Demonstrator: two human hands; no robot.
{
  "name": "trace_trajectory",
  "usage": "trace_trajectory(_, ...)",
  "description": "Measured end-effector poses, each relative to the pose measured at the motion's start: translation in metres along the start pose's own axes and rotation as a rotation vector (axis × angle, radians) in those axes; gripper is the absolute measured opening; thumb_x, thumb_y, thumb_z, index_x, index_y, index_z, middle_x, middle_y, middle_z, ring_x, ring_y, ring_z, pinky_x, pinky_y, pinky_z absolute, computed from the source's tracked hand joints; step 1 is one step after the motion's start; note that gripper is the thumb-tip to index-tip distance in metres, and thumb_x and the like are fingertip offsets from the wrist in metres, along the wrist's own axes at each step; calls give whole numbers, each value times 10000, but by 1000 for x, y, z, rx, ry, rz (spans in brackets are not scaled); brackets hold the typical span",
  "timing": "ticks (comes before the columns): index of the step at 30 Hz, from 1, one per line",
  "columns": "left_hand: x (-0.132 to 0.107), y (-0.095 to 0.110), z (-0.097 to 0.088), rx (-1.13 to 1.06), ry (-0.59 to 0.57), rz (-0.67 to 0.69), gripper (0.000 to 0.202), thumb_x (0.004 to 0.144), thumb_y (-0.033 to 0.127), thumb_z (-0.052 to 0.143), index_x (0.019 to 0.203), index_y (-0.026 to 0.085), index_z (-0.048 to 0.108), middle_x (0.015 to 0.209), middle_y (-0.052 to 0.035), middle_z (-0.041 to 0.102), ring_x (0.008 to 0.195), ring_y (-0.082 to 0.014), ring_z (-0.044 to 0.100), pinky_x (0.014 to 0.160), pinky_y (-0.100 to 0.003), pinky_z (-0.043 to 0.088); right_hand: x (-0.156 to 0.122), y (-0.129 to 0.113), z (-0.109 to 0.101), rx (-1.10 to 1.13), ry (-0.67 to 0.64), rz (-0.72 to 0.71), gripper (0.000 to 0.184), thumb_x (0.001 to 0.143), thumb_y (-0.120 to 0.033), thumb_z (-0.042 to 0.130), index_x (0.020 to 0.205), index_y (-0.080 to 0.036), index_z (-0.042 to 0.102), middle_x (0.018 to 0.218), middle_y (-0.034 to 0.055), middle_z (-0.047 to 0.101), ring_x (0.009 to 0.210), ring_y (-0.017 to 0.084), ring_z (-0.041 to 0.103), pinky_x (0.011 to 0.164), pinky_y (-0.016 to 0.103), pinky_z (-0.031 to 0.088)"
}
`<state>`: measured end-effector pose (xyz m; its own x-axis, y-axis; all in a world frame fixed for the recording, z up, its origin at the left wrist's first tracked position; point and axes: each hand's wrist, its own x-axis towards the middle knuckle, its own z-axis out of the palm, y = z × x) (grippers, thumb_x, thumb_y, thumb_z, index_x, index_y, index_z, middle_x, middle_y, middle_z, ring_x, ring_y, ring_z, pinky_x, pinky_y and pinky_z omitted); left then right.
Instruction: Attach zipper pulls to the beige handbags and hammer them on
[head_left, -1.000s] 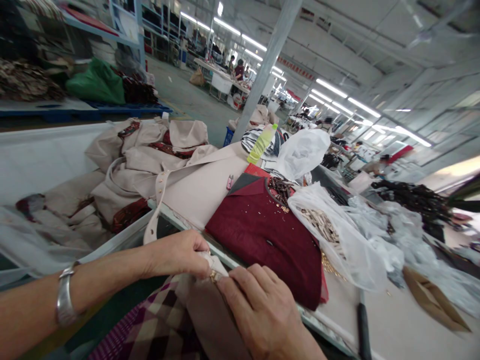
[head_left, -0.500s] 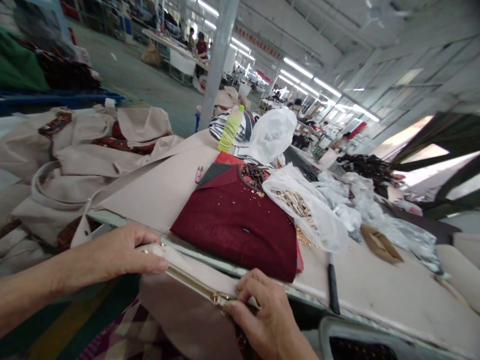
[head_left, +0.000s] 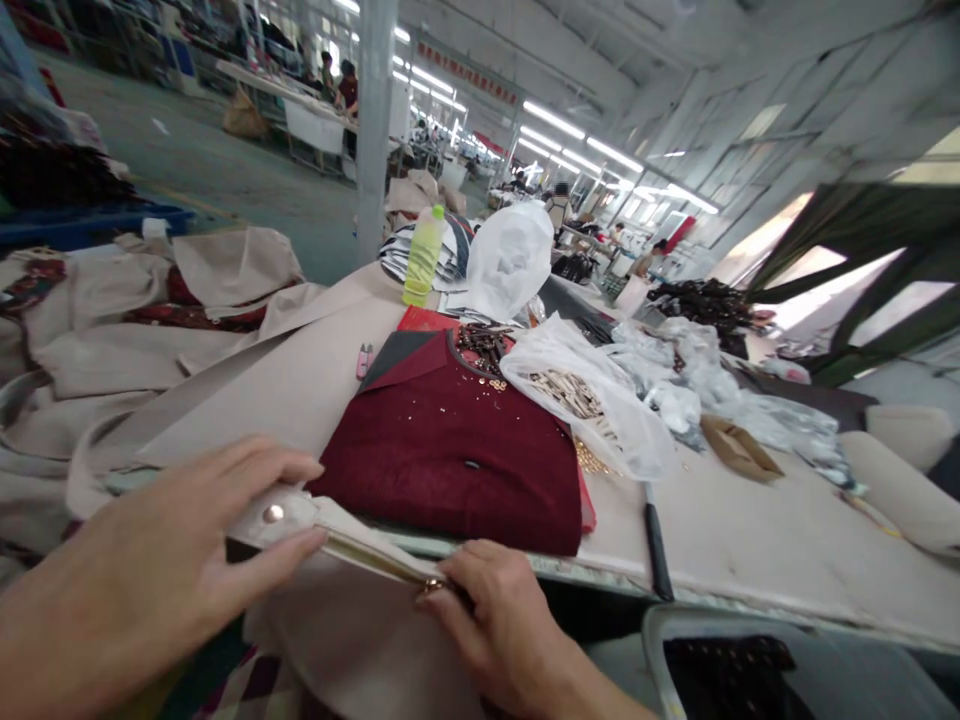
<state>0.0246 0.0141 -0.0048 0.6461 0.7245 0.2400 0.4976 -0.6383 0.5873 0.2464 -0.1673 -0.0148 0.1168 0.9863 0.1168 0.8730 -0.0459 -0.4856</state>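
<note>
Zipper [head_left: 367,556] slants down rightward between hands; left hand [head_left: 187,545] clamps the beige bag's [head_left: 360,630] end, right hand [head_left: 502,620], nearer the slider [head_left: 433,585], pinches its edge.

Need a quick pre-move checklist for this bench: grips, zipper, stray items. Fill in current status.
1. Left hand gripping the beige zippered bag: ok, at the end with the metal stud.
2. Right hand at the gold zipper slider: ok, thumb and fingers close around it.
3. Zipper fully closed: cannot tell.
4. Black-handled tool clear of both hands: ok, lying by the table edge.
5. Small hardware contained: not ok, gold-colored pieces lie loose on the maroon fabric.
</note>
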Motion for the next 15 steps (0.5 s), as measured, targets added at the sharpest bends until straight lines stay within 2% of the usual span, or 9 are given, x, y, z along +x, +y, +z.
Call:
trace_trajectory(2, -2, 15, 10, 183, 234, 421, 409, 844, 355, 631, 1247, 292, 633, 1312, -3, 637, 1210, -268, 564, 1106, -402, 362, 21, 4, -14, 56, -22, 75, 158, 879, -181, 753, 733, -169, 695, 710, -14, 669, 653, 131, 587, 597, 248, 325)
trace_trajectory(3, -3, 23, 20, 221, 317, 588, 419, 885, 303, 589, 1304, 295, 602, 1360, -3, 617, 1263, -250, 536, 1159, -401, 316, 34, 7, -21, 77, -35, 117, 184, 880, -204, 758, 709, -163, 706, 673, -19, 663, 618, 121, 564, 572, 248, 299)
trace_trajectory(4, -2, 30, 34, 228, 361, 687, 411, 921, 293, 552, 1330, 282, 589, 1366, -8, 622, 1279, -232, 528, 1179, -385, 291, 48, 12, -27, 94, -52, 155, 195, 883, -224, 759, 704, -158, 725, 646, -21, 660, 597, 114, 547, 556, 249, 281)
trace_trajectory(5, 0, 35, 48, 225, 391, 721, 391, 954, 319, 516, 1331, 257, 596, 1347, -23, 642, 1266, -222, 537, 1171, -370, 289, 61, 17, -31, 110, -70, 187, 185, 886, -237, 757, 721, -152, 753, 632, -19, 663, 593, 114, 546, 549, 246, 276)
trace_trajectory(7, 10, 42, 77, 253, 410, 696, 403, 995, 370, 447, 1310, 196, 628, 1298, -71, 677, 1220, -225, 565, 1120, -360, 305, 84, 30, -36, 124, -96, 225, 145, 885, -241, 752, 797, -137, 802, 637, -1, 686, 621, 129, 579, 555, 234, 300)
trace_trajectory(10, 28, 42, 106, 340, 362, 656, 418, 988, 359, 440, 1281, 167, 670, 1243, -98, 706, 1144, -237, 603, 1020, -368, 341, 100, 45, -38, 144, -167, 230, 132, 891, -233, 732, 878, -141, 826, 693, 10, 729, 668, 151, 629, 567, 213, 358)
trace_trajectory(13, 37, 40, 120, 332, 322, 588, 422, 1006, 409, 410, 1244, 224, 705, 1251, -71, 712, 1150, -245, 618, 981, -390, 350, 88, 54, -47, 190, -227, 176, 172, 885, -175, 678, 969, -210, 824, 831, -22, 763, 757, 150, 661, 668, 197, 430)
trace_trajectory(15, 36, 41, 126, 298, 302, 517, 447, 1035, 432, 350, 1241, 264, 709, 1299, -54, 695, 1204, -239, 607, 1003, -401, 347, 64, 68, -58, 213, -120, 199, 215, 881, -204, 654, 1021, -244, 811, 946, -16, 771, 870, 172, 683, 798, 218, 466)
